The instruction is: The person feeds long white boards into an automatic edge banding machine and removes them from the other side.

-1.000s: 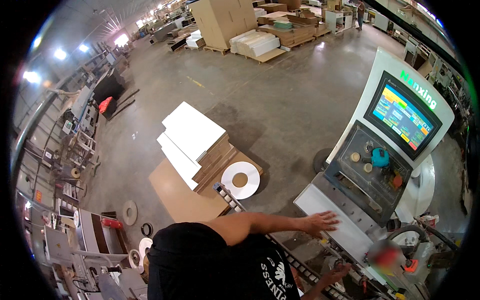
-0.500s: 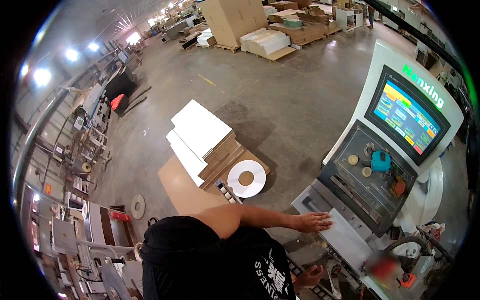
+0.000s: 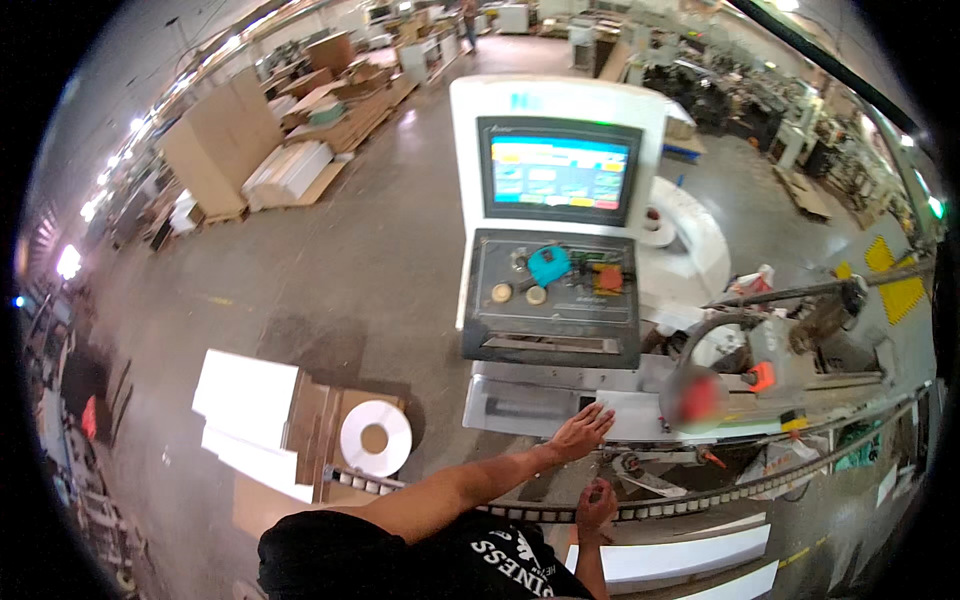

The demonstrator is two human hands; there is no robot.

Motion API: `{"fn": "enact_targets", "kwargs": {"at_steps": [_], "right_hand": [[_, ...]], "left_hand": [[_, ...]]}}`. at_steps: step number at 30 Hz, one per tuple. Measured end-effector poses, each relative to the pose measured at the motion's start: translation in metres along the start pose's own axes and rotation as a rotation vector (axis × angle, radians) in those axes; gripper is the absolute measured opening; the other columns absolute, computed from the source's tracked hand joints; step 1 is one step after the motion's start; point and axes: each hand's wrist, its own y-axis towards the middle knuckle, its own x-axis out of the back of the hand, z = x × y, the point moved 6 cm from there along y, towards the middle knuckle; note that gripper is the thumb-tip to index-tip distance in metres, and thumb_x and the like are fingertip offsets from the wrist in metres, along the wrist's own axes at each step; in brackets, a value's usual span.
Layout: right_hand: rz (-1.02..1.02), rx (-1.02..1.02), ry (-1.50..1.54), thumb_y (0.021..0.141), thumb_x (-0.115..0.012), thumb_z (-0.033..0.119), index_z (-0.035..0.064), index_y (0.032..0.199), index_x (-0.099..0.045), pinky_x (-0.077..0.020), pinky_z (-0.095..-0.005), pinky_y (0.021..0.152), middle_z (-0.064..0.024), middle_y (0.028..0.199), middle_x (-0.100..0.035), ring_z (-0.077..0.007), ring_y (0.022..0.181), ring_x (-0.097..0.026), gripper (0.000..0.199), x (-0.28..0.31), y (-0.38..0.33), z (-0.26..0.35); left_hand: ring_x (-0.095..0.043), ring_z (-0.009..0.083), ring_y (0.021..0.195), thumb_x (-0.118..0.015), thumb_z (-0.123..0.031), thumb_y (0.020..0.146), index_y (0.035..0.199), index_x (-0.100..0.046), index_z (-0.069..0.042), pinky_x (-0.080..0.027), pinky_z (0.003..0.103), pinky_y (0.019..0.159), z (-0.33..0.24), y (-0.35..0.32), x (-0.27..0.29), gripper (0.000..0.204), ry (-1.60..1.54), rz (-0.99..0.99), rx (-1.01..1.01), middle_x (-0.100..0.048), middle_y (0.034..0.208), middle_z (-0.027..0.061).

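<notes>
Console (image 3: 552, 316): two beige knobs (image 3: 501, 293), one teal object (image 3: 548, 265); recess (image 3: 545, 343) contents blurred | below it: our open left hand (image 3: 583, 432) over one white panel (image 3: 634, 415) | further below it: our right hand (image 3: 597, 505), half-curled, grip we cannot tell | its lower left: one white roll (image 3: 350, 437)

Control console (image 3: 555, 224) ahead, screen (image 3: 560, 172) above button panel (image 3: 590, 322). Nearer, the left hand (image 3: 582, 432) is at the left end of a board (image 3: 637, 418); nearest, the right hand (image 3: 597, 507) is by a roller track (image 3: 720, 497). Left: stacked boards (image 3: 245, 390), an edge-banding roll (image 3: 393, 440) to their right.
</notes>
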Motion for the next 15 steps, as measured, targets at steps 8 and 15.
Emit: {"fn": "enact_targets", "kwargs": {"at_steps": [8,15], "right_hand": [[-0.563,-0.882,0.293,0.104,-0.063,0.041,-0.0014,0.137,-0.050,-0.0454,-0.0549,0.102,-0.0225,0.136,-0.047,-0.0431,0.125,-0.048,0.056,0.039,-0.126,-0.058],[-0.292,-1.368,0.151,0.092,-0.077,0.036,-0.0061,0.107,-0.061,-0.0516,-0.0533,0.089,-0.0217,0.099,-0.061,-0.0371,0.103,-0.059,0.048,0.026,-0.260,-0.096]], "left_hand": [[-0.030,0.0302,0.154,-0.057,-0.044,0.103,0.155,-0.042,-0.006,-0.020,0.046,0.129,0.013,0.014,-0.016,0.066,-0.029,0.210,0.003,-0.039,0.164,0.0093],[-0.027,0.0312,0.155,-0.047,-0.046,0.108,0.160,-0.034,-0.008,-0.019,0.047,0.129,0.058,-0.085,0.025,0.066,-0.073,0.115,0.018,-0.033,0.167,0.0109]]}}
